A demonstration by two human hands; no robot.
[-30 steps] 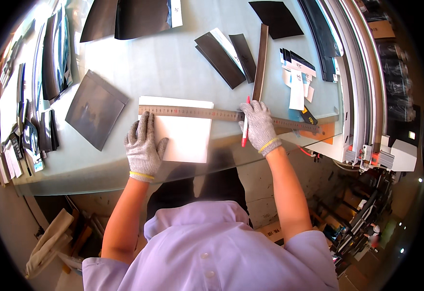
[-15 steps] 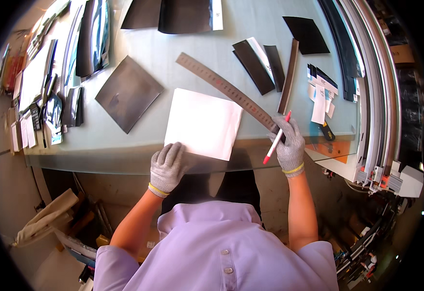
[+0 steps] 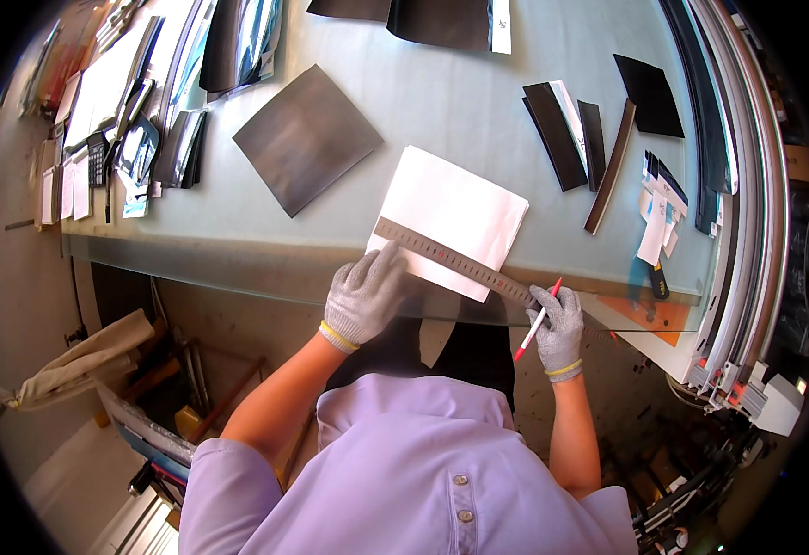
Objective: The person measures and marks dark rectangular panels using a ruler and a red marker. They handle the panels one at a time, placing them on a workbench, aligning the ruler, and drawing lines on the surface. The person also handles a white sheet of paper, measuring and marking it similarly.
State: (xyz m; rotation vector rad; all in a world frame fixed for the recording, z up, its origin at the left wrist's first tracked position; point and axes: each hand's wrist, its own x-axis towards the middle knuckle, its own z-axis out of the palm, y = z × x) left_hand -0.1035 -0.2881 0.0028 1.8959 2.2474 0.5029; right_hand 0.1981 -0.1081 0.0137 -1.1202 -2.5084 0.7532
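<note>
White paper (image 3: 453,205) lies slightly turned at the near edge of the glass-topped table, and a steel ruler (image 3: 451,260) slants across its lower part. My left hand (image 3: 366,294), in a grey knit glove, is open, its fingertips stretched onto the paper's lower left corner beside the ruler's left end. The gloved right hand (image 3: 560,329) is closed round the ruler's right end. A white pen with red ends (image 3: 537,323) is held in that same hand, pointing down to the left. The fingers partly hide the ruler's end.
A dark square sheet (image 3: 307,141) lies left of the paper. Dark strips (image 3: 554,139), labelled scraps (image 3: 659,213) and a cutter's yellow-black handle (image 3: 659,280) are at the right. A calculator (image 3: 98,157) sits far left. Metal rails (image 3: 747,185) run along the right edge.
The ruler has come down from beyond the paper onto its lower part. My left hand has shifted toward the ruler's left end. The whole view has swung a little left.
</note>
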